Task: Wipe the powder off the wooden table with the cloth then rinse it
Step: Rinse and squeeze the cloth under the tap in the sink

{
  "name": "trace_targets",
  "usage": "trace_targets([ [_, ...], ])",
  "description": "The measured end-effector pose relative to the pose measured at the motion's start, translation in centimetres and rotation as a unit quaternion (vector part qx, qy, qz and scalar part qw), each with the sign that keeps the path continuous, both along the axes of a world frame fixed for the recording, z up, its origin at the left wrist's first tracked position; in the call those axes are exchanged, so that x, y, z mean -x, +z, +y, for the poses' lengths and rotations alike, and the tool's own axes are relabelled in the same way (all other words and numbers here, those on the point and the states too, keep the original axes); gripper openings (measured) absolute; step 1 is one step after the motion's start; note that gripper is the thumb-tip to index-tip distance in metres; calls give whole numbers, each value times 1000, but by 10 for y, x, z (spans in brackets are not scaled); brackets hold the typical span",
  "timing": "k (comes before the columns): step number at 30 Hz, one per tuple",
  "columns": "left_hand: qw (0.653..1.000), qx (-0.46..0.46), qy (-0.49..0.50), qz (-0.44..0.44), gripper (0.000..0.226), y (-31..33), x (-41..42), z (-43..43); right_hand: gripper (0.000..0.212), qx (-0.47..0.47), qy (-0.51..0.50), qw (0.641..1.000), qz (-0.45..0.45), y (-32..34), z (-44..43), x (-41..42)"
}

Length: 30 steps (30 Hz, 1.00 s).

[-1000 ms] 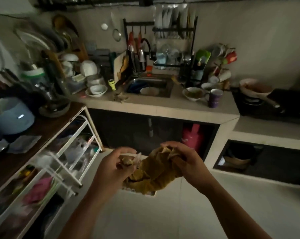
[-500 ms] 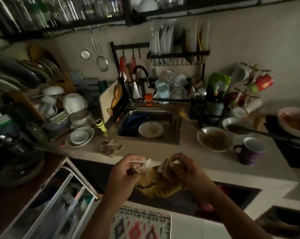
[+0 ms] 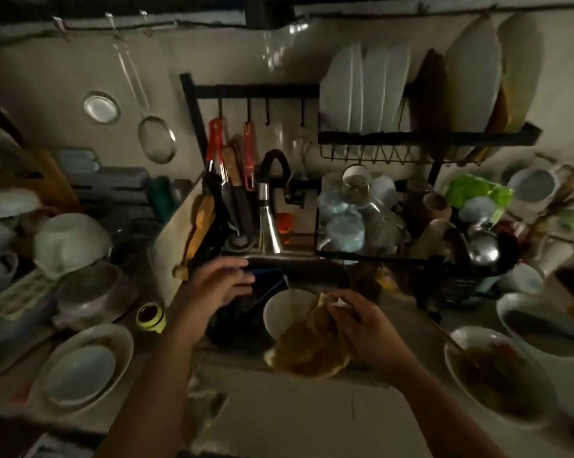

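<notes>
At 8 o'clock in the view sits one white plate (image 3: 43,388) with one small bowl (image 3: 81,371) on it; just at its 1 o'clock stands one little jar with a yellow rim (image 3: 151,317); up at 10 o'clock two round strainers (image 3: 157,140) hang on the wall.

One left hand (image 3: 218,287) is over the left part of the sink (image 3: 299,260); its fingers are straight and spread and hold nothing; they point to 2 o'clock, toward the one shiny tap (image 3: 268,226), and do not touch it. One white bowl (image 3: 284,314) lies in the sink, at 4 o'clock from that hand.

The one cloth (image 3: 307,347) is at 6 o'clock from the tap, over the front edge of the sink and partly in front of the white bowl; it is yellow-brown, scrunched into a soft lump with folds, and it hangs down; one right hand (image 3: 365,328) grips its top, fingers curled round it.

At 1 o'clock a black rack (image 3: 427,137) holds white dishes on edge, too blurry to count; at 4 o'clock sit two big bowls (image 3: 497,375) with dark food inside.
</notes>
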<state>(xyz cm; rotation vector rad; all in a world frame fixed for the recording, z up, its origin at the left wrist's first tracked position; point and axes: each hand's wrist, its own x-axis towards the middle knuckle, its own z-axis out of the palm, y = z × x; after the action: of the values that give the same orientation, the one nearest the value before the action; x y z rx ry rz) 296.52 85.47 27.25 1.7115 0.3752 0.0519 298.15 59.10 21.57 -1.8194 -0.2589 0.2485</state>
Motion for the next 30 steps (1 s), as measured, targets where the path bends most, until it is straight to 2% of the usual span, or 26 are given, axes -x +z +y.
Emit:
trace_targets([
  [2, 999, 14, 30, -29, 19, 1, -57, 27, 14, 3, -10, 1000, 21, -3, 19, -23],
  [4, 999, 13, 2, -42, 24, 2, -114, 40, 15, -10, -13, 999, 44, -4, 34, -40],
  [8, 989, -1, -146, -27, 30, -16, -225, 31, 18, -15, -35, 997, 62, -8, 49, -68],
  [11, 967, -79, -240, -29, 31, -43, -289, 11, 15, -13, -62, 994, 84, -7, 52, -85],
  [14, 979, -37, -200, -15, 24, -59, -329, -4, 16, 11, -55, 995, 80, -7, 54, -99],
  [16, 983, -15, -184, 9, 16, -89, -362, -3, 21, -6, -14, 998, 69, -7, 59, -104],
  [17, 980, -50, -193, 28, 25, -119, -393, 10, 22, -19, -3, 997, 68, -8, 62, -105],
  [18, 983, -43, -177, 21, 41, -200, -470, 34, 24, -28, -6, 997, 66, -10, 64, -106],
  [19, 987, -58, -148, 36, 56, -214, -487, 39, 26, -33, -15, 997, 66, -13, 64, -107],
  [21, 980, -160, -102, 58, 72, -218, -499, 36, 29, -39, -23, 997, 62, -12, 66, -107],
  [22, 976, -189, -106, 30, 61, -221, -499, 36, 28, -44, -17, 997, 60, -13, 68, -107],
  [23, 975, -182, -125, 16, 36, -222, -496, 32, 29, -55, -5, 997, 58, -14, 69, -107],
  [24, 982, -133, -133, 7, 16, -191, -464, 9, 29, -81, 0, 995, 64, -14, 72, -107],
  [25, 987, -69, -143, 8, 17, -135, -409, -10, 27, -108, -1, 991, 77, -13, 75, -108],
  [26, 987, -36, -155, -9, 23, -118, -383, -20, 23, -125, -7, 988, 91, -12, 77, -110],
  [27, 986, -54, -156, -19, 30, -123, -385, -17, 20, -127, -16, 987, 98, -11, 78, -111],
  [30, 987, -7, -151, -60, 48, -119, -391, -22, 20, -127, -32, 984, 123, -9, 85, -114],
])
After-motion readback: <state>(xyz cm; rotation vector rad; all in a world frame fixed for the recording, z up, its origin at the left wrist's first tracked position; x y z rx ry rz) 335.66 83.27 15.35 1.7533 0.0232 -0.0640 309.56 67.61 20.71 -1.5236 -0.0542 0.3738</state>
